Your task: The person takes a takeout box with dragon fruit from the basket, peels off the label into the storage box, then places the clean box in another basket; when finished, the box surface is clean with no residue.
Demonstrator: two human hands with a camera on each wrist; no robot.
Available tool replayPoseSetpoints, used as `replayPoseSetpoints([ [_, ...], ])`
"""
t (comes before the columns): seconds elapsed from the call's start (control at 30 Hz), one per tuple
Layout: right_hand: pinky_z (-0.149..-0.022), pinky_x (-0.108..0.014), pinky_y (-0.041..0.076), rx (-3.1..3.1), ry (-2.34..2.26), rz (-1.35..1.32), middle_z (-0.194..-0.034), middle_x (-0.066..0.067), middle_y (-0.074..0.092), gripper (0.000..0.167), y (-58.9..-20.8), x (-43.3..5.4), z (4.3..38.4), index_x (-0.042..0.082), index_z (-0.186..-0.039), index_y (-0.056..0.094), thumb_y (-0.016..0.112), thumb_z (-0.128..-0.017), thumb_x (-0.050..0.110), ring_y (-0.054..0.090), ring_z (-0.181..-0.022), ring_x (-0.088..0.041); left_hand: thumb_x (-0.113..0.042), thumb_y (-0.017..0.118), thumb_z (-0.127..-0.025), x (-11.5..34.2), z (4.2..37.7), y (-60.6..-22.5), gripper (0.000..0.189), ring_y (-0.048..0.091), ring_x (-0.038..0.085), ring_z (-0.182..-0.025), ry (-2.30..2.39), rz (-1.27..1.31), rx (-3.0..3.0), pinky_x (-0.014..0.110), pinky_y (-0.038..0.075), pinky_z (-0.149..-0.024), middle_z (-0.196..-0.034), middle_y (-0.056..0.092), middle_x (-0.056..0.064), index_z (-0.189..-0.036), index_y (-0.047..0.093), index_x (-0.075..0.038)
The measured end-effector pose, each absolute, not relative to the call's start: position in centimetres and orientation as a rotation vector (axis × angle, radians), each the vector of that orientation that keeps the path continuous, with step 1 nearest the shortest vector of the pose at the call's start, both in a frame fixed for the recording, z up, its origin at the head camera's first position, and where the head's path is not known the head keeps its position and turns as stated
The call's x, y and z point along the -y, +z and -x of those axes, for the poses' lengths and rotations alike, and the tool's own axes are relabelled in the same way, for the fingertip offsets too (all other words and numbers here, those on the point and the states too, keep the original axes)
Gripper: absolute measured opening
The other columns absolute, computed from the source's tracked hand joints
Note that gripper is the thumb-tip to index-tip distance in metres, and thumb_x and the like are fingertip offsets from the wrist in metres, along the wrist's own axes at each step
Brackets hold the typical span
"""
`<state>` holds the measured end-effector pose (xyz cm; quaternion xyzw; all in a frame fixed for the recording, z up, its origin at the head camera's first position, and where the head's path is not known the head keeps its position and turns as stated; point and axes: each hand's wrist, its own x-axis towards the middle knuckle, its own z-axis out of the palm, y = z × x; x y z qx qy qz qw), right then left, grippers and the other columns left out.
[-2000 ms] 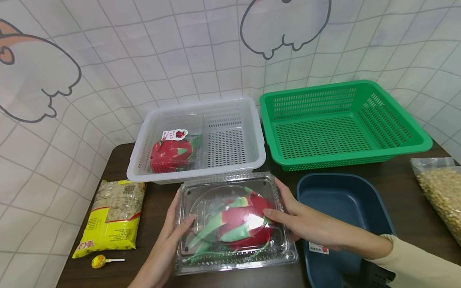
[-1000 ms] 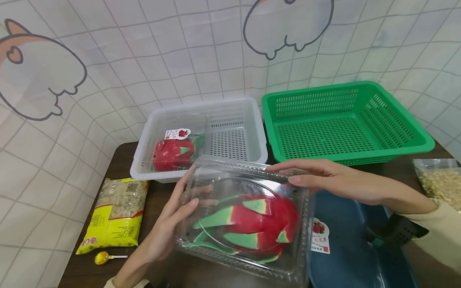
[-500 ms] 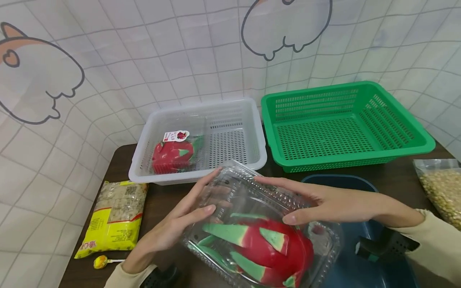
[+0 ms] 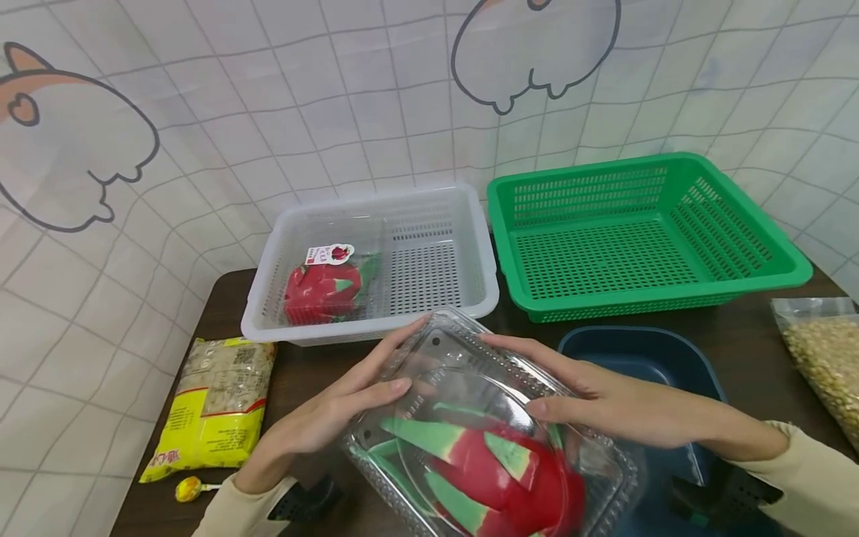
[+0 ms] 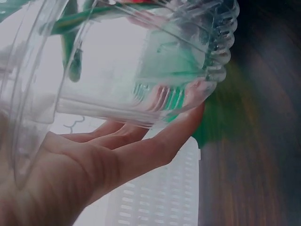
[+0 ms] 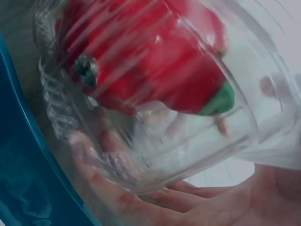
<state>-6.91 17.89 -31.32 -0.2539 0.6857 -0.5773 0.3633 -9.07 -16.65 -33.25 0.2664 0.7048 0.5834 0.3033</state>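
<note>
A clear plastic clamshell box [image 4: 470,373] with a red and green dragon fruit [image 4: 496,470] inside is held between both hands, turned at a slant above the table's front. My left hand [image 4: 329,410] grips its left side, thumb on top; the left wrist view shows the other fingers along the box's side. The right hand [image 4: 604,388] holds the upper right edge, thumb on the lid and fingers reaching round the side. In the right wrist view the dragon fruit [image 6: 150,52] shows through the clear wall. The box's lower edge is cut off by the head view.
A white basket [image 4: 429,317] behind holds another boxed dragon fruit [image 4: 325,291]. Beside it stands a green basket [image 4: 644,291]. A blue basin [image 4: 644,339] lies under the right arm. Left are a yellow bag [image 4: 208,410] and a lollipop [image 4: 189,488]; right, a bag of grains [image 4: 822,358].
The box has turned clockwise and come lower and nearer, from lying nearly square to a slant. My right hand has shifted from its right side to the upper edge. Over the last half second little moved.
</note>
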Motion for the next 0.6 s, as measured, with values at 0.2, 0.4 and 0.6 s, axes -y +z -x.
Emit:
replayPoseSetpoints([
  [0.2,-0.09,-0.058,0.06,-1.868,-1.471,0.632,-0.174,-0.009,0.008,0.07,-31.3,-18.4,6.8,0.039,-0.167,0.017,0.053,-0.107,0.032,0.016,-0.151,-0.052,-0.025,0.045,-0.109,16.5,9.6,-33.4,0.065,0.045,0.036,-0.145,1.548,-0.749,-1.918,0.065,0.037,-0.116,-0.172,0.024,0.007,-0.169,0.018,-0.028],
  [0.4,-0.085,-0.053,0.062,-1.955,-1.483,0.617,-0.175,-0.011,0.003,0.068,-31.3,-20.2,7.3,0.037,-0.168,0.015,0.049,-0.109,0.029,0.032,-0.146,-0.05,-0.032,0.041,-0.11,15.9,9.2,-33.2,0.058,0.03,0.035,-0.152,1.557,-0.684,-2.053,0.068,0.03,-0.118,-0.173,0.021,0.0,-0.167,0.026,-0.03],
  [0.6,-0.075,-0.056,0.059,-2.094,-1.537,0.505,-0.166,-0.027,0.022,0.067,-31.6,-24.4,8.1,0.041,-0.168,0.003,0.038,-0.113,0.026,0.059,-0.122,-0.044,-0.039,0.03,-0.112,15.0,8.9,-33.2,0.06,0.045,0.042,-0.142,1.785,-0.599,-1.949,0.056,0.049,-0.108,-0.162,0.035,0.02,-0.167,0.022,-0.017],
])
